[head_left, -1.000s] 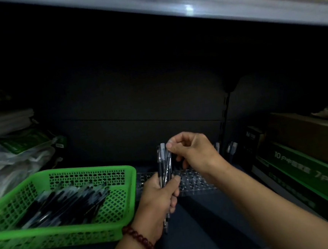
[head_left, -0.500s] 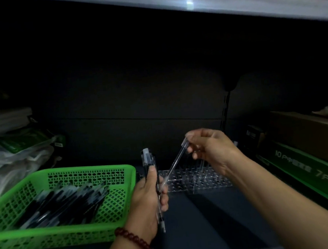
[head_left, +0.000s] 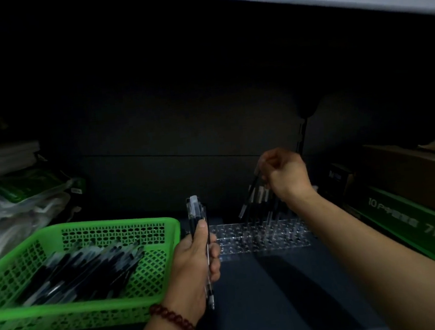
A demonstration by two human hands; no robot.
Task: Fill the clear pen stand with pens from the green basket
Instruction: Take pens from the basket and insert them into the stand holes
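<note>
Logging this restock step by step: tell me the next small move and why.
Probably lower the right hand so its tilted pen slides into a free hole of the clear pen stand. The pen's lower end hangs just above the stand, beside standing pens, and the left hand grips a bundle of pens waiting their turn.

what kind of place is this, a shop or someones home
Probably a stationery shop or its stockroom: a green basket of loose pens, a clear pen stand being filled, and a printed green box at the right.
</note>
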